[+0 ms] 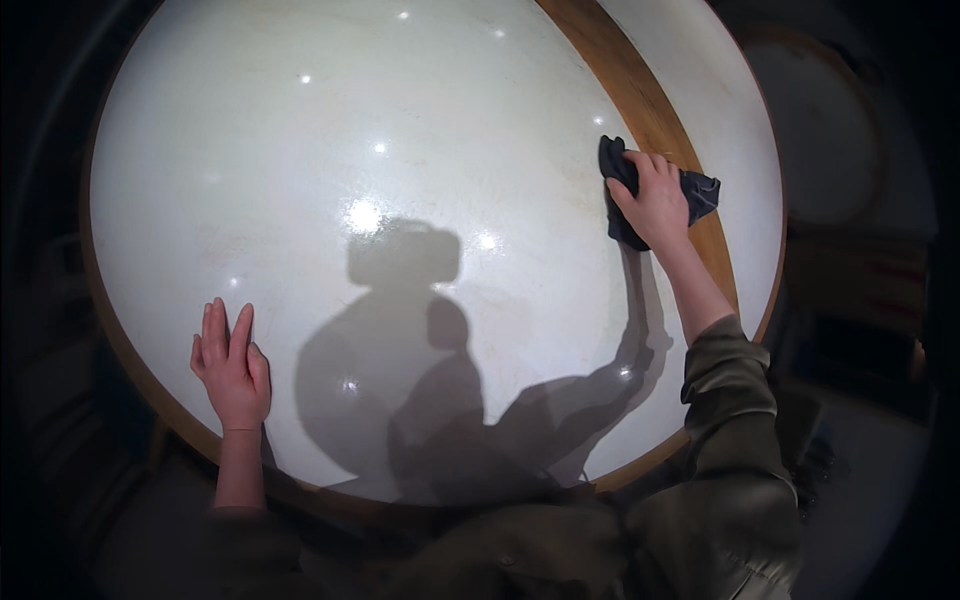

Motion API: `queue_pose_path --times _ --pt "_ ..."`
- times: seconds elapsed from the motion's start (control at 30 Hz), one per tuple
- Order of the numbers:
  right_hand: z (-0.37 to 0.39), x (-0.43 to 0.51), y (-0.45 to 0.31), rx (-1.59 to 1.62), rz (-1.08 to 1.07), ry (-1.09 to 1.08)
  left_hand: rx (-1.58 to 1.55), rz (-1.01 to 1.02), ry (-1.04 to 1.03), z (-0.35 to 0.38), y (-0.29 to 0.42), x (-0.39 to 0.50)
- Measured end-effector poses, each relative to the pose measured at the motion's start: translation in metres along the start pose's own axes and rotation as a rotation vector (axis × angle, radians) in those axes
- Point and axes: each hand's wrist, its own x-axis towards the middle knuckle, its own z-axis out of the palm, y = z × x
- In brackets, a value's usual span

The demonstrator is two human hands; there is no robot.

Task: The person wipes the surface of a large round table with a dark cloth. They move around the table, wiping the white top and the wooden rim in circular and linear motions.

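A large glossy white surface [300,187], rounded and edged with a brown rim, fills most of the view before me. Towards its right side a curved brown band [649,86] crosses it. My right hand [656,195] presses a crumpled dark cloth [624,225] against the white surface and the band, the cloth sticking out on both sides of the fingers. At the lower left, my left hand [231,367] rests flat on the white surface with fingers apart and nothing in it. My shadow falls across the middle.
Beyond the band lies another white section [731,135] with a thin brown edge. A dim, round, pale object [814,135] stands farther right. Dark, unclear items, one with red marks, are below it. My torso is close to the near rim.
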Motion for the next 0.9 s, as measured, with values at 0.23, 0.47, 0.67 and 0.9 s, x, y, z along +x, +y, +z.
queue_pose_path --times 0.23,0.47,0.67,0.9 --pt "0.037 -0.007 0.111 0.045 0.903 -0.038 -0.032 -0.049 -0.034 -0.011 0.009 0.003" --pt "0.073 0.195 -0.012 0.166 0.476 0.347 -0.035 -0.077 -0.041 -0.008 0.010 0.000" --pt "0.067 0.181 -0.353 0.524 -0.550 0.289 -0.098 -0.088 -0.011 -0.011 0.009 0.001" --pt "0.044 0.042 -0.407 0.668 -0.983 -0.068 -0.220 -0.100 0.116 -0.004 -0.002 -0.006"
